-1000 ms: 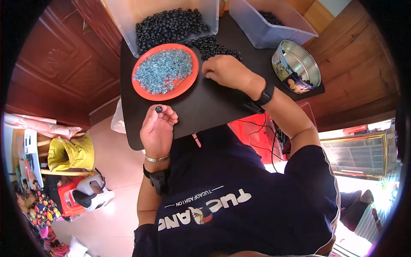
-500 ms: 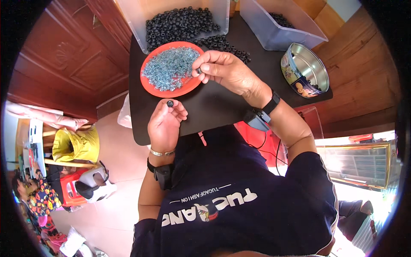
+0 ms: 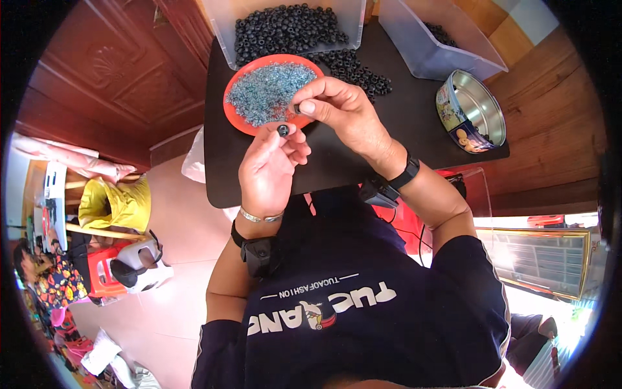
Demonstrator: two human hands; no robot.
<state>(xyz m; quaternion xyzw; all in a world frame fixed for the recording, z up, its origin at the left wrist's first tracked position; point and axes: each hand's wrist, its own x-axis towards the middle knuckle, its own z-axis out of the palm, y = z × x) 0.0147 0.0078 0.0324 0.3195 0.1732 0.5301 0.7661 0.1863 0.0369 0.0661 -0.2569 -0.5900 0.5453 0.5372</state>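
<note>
The left hand has a round black bead pinched snug in its grip, a bit above mid-frame. The right hand, just up and right, has its grip closed on a small dark piece by the round orange-red plate.

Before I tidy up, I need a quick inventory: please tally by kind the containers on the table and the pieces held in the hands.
Clear plastic bins: 2
Red plate: 1
Round tin: 1
Small black pieces, one each in left hand and right hand: 2
Total: 6
</note>
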